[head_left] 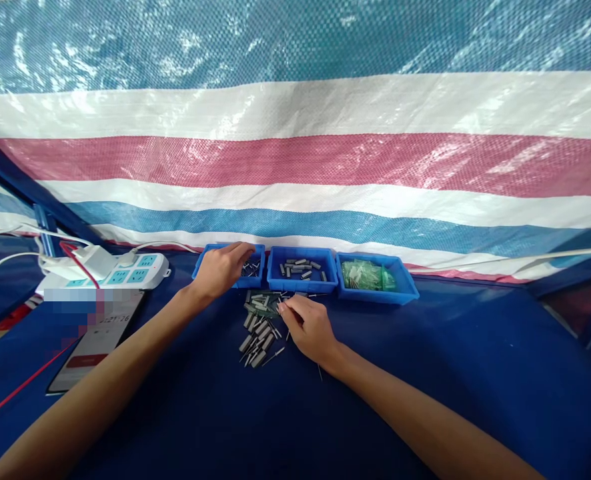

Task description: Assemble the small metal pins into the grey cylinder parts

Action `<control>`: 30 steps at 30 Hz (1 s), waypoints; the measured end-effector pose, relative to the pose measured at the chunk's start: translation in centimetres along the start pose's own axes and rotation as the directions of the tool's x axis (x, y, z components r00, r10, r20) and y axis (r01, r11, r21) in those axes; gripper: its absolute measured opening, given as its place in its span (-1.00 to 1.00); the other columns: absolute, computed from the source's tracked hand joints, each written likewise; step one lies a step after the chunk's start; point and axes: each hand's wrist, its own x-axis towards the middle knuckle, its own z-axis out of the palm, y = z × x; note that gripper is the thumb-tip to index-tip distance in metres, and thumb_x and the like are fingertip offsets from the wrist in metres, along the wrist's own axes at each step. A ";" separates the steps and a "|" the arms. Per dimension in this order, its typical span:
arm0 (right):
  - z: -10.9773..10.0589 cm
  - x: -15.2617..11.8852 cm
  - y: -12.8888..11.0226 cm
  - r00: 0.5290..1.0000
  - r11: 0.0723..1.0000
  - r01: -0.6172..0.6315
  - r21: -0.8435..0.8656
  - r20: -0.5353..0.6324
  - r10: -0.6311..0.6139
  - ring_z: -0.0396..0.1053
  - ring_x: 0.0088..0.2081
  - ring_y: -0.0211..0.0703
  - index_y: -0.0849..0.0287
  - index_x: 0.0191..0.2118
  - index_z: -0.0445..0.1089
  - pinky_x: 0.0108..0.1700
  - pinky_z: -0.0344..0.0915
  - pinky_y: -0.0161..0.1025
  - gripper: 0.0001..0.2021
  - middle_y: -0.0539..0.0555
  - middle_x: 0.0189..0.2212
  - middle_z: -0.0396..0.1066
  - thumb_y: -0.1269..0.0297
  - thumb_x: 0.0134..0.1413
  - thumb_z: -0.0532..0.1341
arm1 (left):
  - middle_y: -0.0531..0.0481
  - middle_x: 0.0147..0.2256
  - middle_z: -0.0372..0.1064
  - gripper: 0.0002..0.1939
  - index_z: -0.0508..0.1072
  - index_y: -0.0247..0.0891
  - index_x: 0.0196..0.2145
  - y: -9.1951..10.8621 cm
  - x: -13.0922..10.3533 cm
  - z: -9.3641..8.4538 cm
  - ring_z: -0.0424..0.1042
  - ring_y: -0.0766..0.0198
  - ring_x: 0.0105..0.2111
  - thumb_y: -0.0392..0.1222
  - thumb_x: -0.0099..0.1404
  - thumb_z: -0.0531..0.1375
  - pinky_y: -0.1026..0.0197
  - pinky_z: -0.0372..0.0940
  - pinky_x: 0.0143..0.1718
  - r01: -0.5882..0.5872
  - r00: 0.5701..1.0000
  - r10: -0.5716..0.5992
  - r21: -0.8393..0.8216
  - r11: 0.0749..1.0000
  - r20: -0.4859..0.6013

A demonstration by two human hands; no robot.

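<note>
Behind, striped woven tarpaulin (295,160) in blue, white and red; below, dark blue cloth-covered counter (425,373). Along the tarpaulin's foot, three blue plastic bins: left bin (255,255), middle bin (301,269), right bin (375,277) with green pieces. Left hand (220,268) curled loosely over left bin, grip hidden. Right hand (308,325) pinching a thin pin beside heap of small grey leaded cylinders (258,330) before the middle bin. Likely risk: sleeve-less forearm sweeping heap, scattering pins.
</note>
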 end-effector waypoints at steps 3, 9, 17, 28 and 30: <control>0.0 0.0 0.0 1.000 1.000 -0.009 -0.001 0.004 0.009 0.14 -0.56 -0.31 0.18 -0.53 0.23 -0.47 0.06 -0.30 -0.70 -0.03 -0.61 0.17 0.32 0.24 0.03 | -0.02 -0.30 0.50 -0.81 0.46 -0.20 -0.18 -0.1 0.1 0.0 0.47 0.27 -0.40 -0.22 0.35 0.05 0.32 0.20 -0.45 0.004 1.000 -0.004 0.028 1.000 0.003; 0.0 -0.1 0.0 1.000 1.000 -0.008 0.002 -0.013 0.008 0.15 -0.55 -0.30 0.18 -0.53 0.24 -0.46 0.06 -0.30 -0.71 -0.03 -0.61 0.18 0.33 0.23 0.04 | -0.03 -0.29 0.47 -0.81 0.44 -0.25 -0.18 1.6 -0.4 -0.3 0.43 0.34 -0.37 -0.24 0.36 0.05 0.35 0.24 -0.37 -0.033 0.985 0.007 -0.149 0.988 -0.172; -0.4 0.2 -0.5 0.986 0.995 -0.085 0.050 -0.142 0.091 0.14 -0.56 -0.31 0.20 -0.53 0.29 -0.45 0.07 -0.31 -0.70 -0.03 -0.62 0.21 0.28 0.23 0.05 | -0.04 -0.30 0.42 -0.84 0.40 -0.27 -0.19 5.6 -3.5 1.6 0.36 0.41 -0.46 -0.38 0.26 0.13 0.37 0.26 -0.45 -0.232 0.917 0.055 -0.417 0.879 -0.395; -4.4 3.4 -1.8 0.990 0.980 -0.144 -0.135 -0.024 0.142 0.06 -0.63 -0.33 0.19 -0.66 0.21 -0.52 -0.01 -0.32 -0.64 -0.07 -0.72 0.10 0.30 0.16 0.09 | -0.06 -0.32 0.42 -0.91 0.40 -0.29 -0.25 5.7 -4.1 2.6 0.29 0.42 -0.53 -0.30 0.30 0.11 0.32 0.25 -0.44 -0.130 0.944 -0.058 -0.525 0.841 -0.325; -5.4 3.7 -1.9 0.982 0.954 -0.091 -0.285 0.134 0.133 0.05 -0.65 -0.34 0.18 -0.70 0.16 -0.54 -0.05 -0.31 -0.64 -0.07 -0.73 0.12 0.33 0.09 0.15 | -0.07 -0.31 0.41 -0.91 0.40 -0.29 -0.25 5.7 -4.1 2.6 0.29 0.42 -0.53 -0.30 0.30 0.10 0.31 0.25 -0.45 -0.123 0.945 -0.068 -0.540 0.833 -0.320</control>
